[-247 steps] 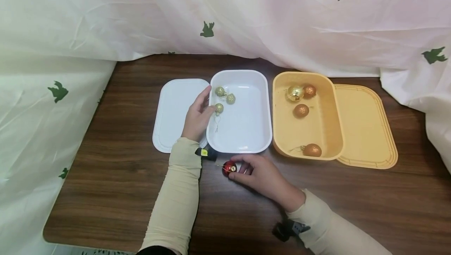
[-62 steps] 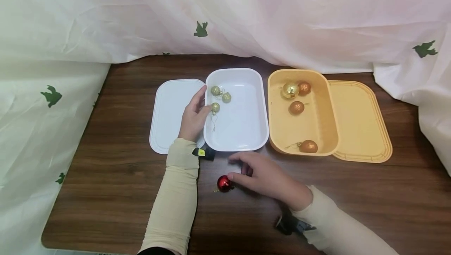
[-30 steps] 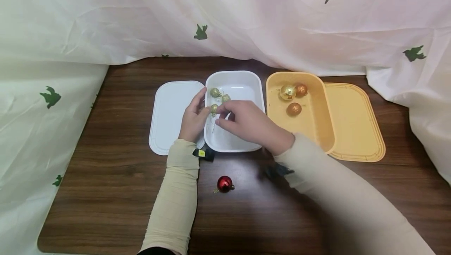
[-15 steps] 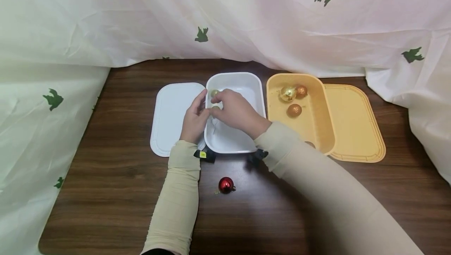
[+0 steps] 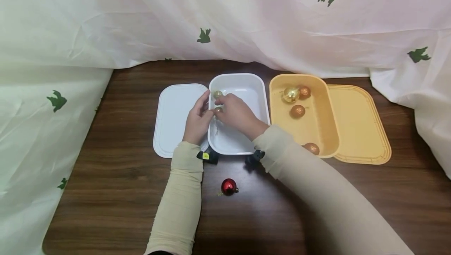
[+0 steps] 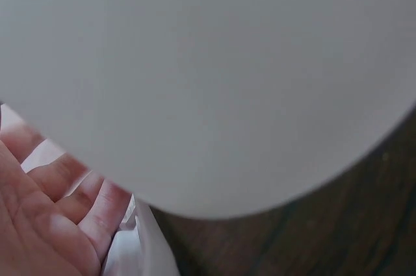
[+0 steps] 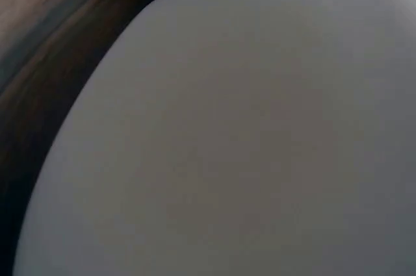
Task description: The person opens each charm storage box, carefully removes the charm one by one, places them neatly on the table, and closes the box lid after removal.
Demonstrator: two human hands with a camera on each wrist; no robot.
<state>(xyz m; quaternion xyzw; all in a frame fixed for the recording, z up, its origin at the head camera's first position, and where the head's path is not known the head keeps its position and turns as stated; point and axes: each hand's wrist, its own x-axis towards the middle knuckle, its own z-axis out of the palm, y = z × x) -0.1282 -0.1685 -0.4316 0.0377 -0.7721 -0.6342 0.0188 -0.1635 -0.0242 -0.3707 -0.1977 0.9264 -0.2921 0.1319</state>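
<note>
My left hand (image 5: 198, 123) rests at the left rim of the white box (image 5: 243, 147), its thumb reaching over the rim and its index finger along it. The left wrist view shows my left palm (image 6: 45, 217) with relaxed fingers beside a white wall. Inside the white box, my right hand (image 5: 237, 114) reaches in with bent fingers and thumb beside two small gold Christmas baubles: a farther bauble (image 5: 217, 94) and a nearer one (image 5: 219, 110). The hand covers where a third lay; I cannot tell whether it grips one. A red bauble (image 5: 229, 187) lies on the table.
A yellow box (image 5: 318, 130) to the right holds a shiny gold bauble (image 5: 291, 94) and several copper ones (image 5: 297, 111). Flat beside the boxes lie a white lid (image 5: 174, 122) and a yellow lid (image 5: 359, 126). My right sleeve (image 5: 317, 180) crosses the yellow box's near corner. A curtain (image 5: 246, 20) hangs behind.
My right hand has left the red bauble on the table and moved up into the white box among the gold baubles. My left hand has stayed at the rim.
</note>
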